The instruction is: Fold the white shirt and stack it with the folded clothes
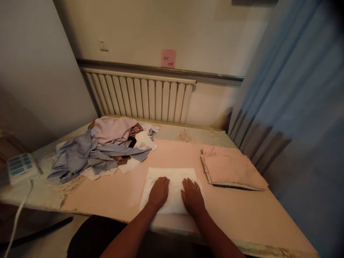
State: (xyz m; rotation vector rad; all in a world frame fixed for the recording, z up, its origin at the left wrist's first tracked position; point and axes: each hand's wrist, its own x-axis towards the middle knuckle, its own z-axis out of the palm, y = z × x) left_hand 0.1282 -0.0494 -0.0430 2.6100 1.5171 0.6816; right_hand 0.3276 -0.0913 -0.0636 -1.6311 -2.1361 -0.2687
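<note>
A white cloth (176, 200), roughly square, lies flat near the front edge of the table. My left hand (159, 193) rests on its left part, palm down, with the fingers stretched toward the far side. On the right part of the cloth lies my right hand (192, 197), also palm down, its fingers slightly spread. Neither hand grips the cloth; both press on its surface. To the right is a neat stack of folded cloths (231, 166), pink on top with pale and dark striped layers showing underneath.
A loose heap of fabric pieces (107, 145), blue, pink, white and floral, covers the back left of the table. A white power strip (23, 166) with a cable sits at the left edge. Behind the table stands a radiator (145, 98); a blue curtain (290, 118) hangs at the right.
</note>
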